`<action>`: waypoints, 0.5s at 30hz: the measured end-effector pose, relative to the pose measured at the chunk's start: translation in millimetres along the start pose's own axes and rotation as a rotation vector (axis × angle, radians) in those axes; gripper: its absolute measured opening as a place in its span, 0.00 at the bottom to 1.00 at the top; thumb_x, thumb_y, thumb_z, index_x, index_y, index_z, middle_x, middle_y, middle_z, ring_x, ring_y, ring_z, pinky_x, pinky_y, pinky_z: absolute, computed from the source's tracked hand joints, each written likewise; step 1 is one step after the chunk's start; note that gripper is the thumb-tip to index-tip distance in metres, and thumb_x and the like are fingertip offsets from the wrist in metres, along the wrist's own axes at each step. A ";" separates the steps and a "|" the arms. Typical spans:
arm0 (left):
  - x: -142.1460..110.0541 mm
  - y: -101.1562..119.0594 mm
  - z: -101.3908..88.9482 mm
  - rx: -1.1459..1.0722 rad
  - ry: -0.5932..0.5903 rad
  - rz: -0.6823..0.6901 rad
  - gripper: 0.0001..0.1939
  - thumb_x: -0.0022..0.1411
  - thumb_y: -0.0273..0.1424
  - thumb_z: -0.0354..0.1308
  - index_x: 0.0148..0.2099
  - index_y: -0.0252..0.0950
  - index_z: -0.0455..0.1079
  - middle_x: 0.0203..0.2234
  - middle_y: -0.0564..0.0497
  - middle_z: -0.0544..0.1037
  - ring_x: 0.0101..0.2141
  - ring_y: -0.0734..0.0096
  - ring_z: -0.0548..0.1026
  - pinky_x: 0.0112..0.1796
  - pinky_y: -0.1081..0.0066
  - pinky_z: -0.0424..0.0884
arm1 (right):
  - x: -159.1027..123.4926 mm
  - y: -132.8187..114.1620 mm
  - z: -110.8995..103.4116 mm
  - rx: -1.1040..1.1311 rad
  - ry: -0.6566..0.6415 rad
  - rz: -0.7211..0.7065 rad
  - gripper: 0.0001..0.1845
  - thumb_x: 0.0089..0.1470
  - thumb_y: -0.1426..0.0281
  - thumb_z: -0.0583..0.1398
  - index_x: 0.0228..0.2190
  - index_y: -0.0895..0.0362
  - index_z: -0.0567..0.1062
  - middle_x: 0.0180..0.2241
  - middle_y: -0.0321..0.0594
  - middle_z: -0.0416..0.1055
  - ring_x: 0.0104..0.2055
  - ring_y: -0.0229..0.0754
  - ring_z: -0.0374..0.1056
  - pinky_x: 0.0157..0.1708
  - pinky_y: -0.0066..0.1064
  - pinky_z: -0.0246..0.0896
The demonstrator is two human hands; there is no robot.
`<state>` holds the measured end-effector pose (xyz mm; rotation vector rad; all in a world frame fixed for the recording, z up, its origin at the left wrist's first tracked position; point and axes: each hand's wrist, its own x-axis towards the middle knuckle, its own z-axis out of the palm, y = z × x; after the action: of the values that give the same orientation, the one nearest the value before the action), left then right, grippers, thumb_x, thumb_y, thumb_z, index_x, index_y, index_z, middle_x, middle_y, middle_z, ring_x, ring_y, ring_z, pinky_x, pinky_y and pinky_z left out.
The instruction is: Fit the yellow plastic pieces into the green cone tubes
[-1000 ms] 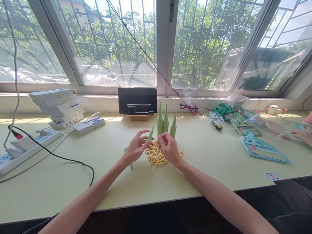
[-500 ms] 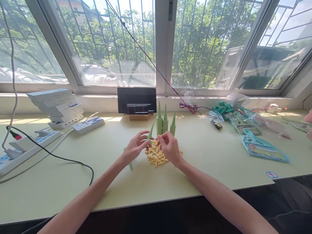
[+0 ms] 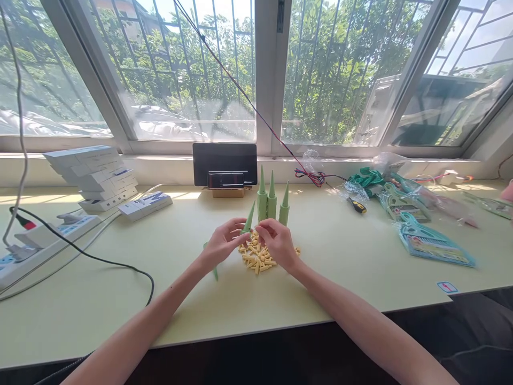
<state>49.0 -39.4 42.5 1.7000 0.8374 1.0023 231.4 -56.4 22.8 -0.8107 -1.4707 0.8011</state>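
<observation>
My left hand (image 3: 222, 242) is closed around the base of a green cone (image 3: 249, 218), which tilts with its tip up. Close beside it, my right hand (image 3: 277, 243) is pinched at the cone's right side; whatever sits between its fingertips is too small to make out. Under both hands lies a pile of small yellow pegs (image 3: 256, 262). Several green cylinders with cone tops (image 3: 272, 206) stand upright just behind the pile. Another green cone (image 3: 215, 274) lies on the table, partly hidden by my left wrist.
Left are stacked white boxes (image 3: 100, 179), a power strip (image 3: 72, 231) and a black cable (image 3: 116, 263). A dark tablet (image 3: 224, 158) leans at the back. Rightward lie a screwdriver (image 3: 356, 206) and bagged dustpan sets (image 3: 435, 243). A person's hand shows at the right edge.
My right hand's fingertips have shifted slightly left and down, nearer the held cone. The cone has moved a little to the right in my left hand.
</observation>
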 end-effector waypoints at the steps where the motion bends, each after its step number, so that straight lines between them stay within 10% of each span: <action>1: 0.3 -0.8 -0.3 0.005 0.005 0.001 0.24 0.59 0.41 0.64 0.54 0.35 0.66 0.40 0.45 0.78 0.33 0.65 0.77 0.37 0.60 0.77 | 0.3 0.7 0.1 -0.008 0.005 -0.017 0.13 0.59 0.60 0.59 0.31 0.56 0.74 0.28 0.36 0.69 0.24 0.35 0.66 0.25 0.28 0.64; 15: 2.1 -2.6 -1.2 0.084 0.087 0.008 0.26 0.55 0.44 0.66 0.52 0.36 0.68 0.38 0.45 0.80 0.36 0.61 0.79 0.37 0.60 0.78 | -0.9 6.5 1.1 -0.125 -0.016 -0.061 0.12 0.60 0.67 0.58 0.42 0.55 0.80 0.38 0.43 0.73 0.32 0.39 0.71 0.33 0.31 0.70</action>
<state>48.6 -36.4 40.8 1.7421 0.9414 1.0664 230.5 -53.8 16.7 -0.8501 -1.5640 0.6762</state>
